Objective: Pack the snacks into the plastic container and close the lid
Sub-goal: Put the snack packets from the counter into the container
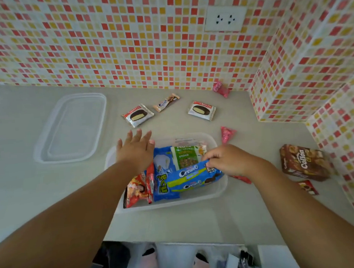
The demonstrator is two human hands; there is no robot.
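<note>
A clear box [207, 196] sits on the table [178, 221], in the middle. It has snacks in it. On the left side is a red bag [135, 191]. Next to it is a thin red stick pack [150, 182], then a blue bag [163, 174] with green letters. At the back is a green and white nut pack [187, 156]. A long blue cookie pack [192, 177] lies across the front right part of the box.

The right hand [226, 160] pinches the right end of the cookie pack with its fingers closed on it. The left hand [136, 150] is flat and wide open, fingers spread. It is over the back left corner of the box and holds nothing.

The clear lid [71, 128] lies flat on the table to the left, well apart from the box.

More snacks are on the table behind the box. There are two choco pies, one [137, 115] near the left hand and one [201, 110] further right. A small wafer pack [166, 102] lies between them, a bit further back. One pink candy [221, 89] is by the wall and another pink candy [227, 134] is just beside the box's back right corner.

On the right is a brown cookie carton [305, 162]. A small red pack [307, 187] lies in front of it. Something red [242, 179] peeks out under the right wrist.
</note>
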